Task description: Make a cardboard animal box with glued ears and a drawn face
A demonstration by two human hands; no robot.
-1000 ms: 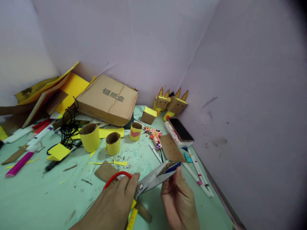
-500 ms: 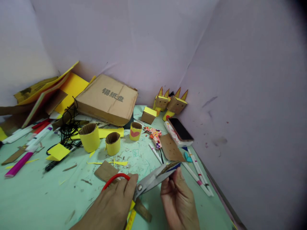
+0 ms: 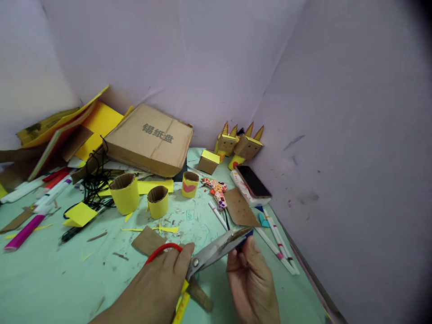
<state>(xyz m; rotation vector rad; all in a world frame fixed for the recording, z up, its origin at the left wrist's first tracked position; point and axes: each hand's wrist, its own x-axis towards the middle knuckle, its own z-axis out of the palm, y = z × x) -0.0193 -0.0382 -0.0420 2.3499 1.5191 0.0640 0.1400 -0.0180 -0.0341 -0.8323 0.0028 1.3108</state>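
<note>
Head view: looking down on a pale green tabletop (image 3: 43, 279), littered with paper scraps and offcuts.
Left hand (image 3: 158, 279): gripping red-handled scissors (image 3: 209, 255) at lower centre of the frame, closed around the handles, aiming up and to the right.
Right hand (image 3: 253, 279): pinching a blue-sided corrugated cardboard piece (image 3: 243, 232) between thumb and fingers, right of the scissors.
Cardboard piece: sitting right at the blades, towards the tips, lower right of centre.
Cut: in progress, by the look of it, and not finished; too hidden behind fingers and steel to tell how much remains.
Looking complete: two horned cardboard figures, a nearer one (image 3: 248, 146) and one behind (image 3: 226, 144), standing right of upper centre, already with dotted faces.
Partly dressed: a yellow ring with a red heart (image 3: 190, 185) at mid-frame; to its left, a small yellow ring (image 3: 158, 204) and a large yellow ring (image 3: 125, 198), showing no heart on the visible sides.
Small yellow-topped box (image 3: 208, 164): set below the figures, apparently undecorated on its brown side.
</note>
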